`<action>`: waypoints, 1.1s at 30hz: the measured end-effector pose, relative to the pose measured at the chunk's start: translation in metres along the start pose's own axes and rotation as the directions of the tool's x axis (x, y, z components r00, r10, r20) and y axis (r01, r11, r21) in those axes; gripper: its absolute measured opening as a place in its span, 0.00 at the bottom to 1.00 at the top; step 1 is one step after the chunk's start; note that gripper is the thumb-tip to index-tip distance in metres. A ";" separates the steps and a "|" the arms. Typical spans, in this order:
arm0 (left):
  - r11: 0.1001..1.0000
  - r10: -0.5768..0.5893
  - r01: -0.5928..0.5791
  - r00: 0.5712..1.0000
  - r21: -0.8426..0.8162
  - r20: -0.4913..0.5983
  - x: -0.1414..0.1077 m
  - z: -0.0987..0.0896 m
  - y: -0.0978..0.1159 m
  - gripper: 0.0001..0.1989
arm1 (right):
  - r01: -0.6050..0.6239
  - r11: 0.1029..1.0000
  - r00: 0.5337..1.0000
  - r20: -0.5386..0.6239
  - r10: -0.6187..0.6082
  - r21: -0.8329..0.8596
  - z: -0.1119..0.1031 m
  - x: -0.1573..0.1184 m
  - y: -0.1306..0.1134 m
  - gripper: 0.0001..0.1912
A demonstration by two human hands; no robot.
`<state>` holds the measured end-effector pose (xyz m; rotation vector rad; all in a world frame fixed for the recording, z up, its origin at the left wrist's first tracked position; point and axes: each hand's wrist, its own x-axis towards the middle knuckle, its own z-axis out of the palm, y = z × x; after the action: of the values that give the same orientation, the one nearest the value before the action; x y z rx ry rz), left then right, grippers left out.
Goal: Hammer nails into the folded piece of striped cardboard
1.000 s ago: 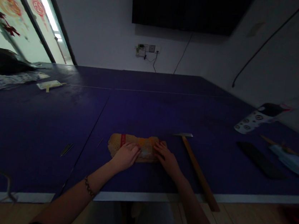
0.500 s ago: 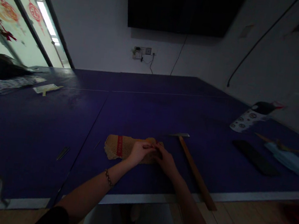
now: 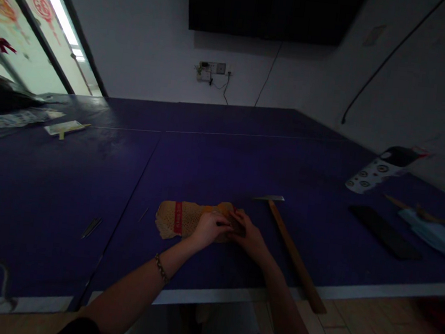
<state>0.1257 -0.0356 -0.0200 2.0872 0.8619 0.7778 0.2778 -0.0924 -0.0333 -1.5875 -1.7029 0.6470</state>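
A tan, perforated piece with a red printed band [image 3: 168, 218] lies flat on the purple table [image 3: 190, 168]. My left hand [image 3: 209, 227] rests over its middle, with the fingertips pinched near its right part. My right hand [image 3: 247, 236] touches the right end, its fingers curved towards the left hand. What the fingertips hold, if anything, is too dark and small to make out. Right of my hands lies a hammer [image 3: 293, 253] with a wooden handle and a thin metal head; its handle end sticks out over the table's front edge.
Thin metal pieces [image 3: 91, 227] lie to the left. On the right are a dark flat object [image 3: 384, 232], a light blue item [image 3: 435, 234] and a patterned bag [image 3: 376, 174]. A white cable [image 3: 4, 281] is at the front left.
The view has shifted slightly. My right hand's fingers have spread a little over the piece's right end, and my left fingertips have moved slightly.
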 end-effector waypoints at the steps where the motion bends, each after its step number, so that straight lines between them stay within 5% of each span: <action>1: 1.000 0.012 -0.012 1.000 0.005 0.006 0.000 -0.001 -0.001 0.02 | -0.003 1.000 1.000 -0.001 0.003 0.000 0.000 0.000 0.000 0.30; 33: 0.984 0.084 -0.088 0.996 0.156 0.032 -0.002 0.004 -0.003 0.03 | -0.016 0.999 0.999 -0.029 0.017 0.033 -0.001 -0.003 -0.003 0.29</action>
<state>0.1261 -0.0375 -0.0252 2.2812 0.8474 0.7473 0.2767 -0.0959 -0.0302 -1.5826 -1.6516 0.6531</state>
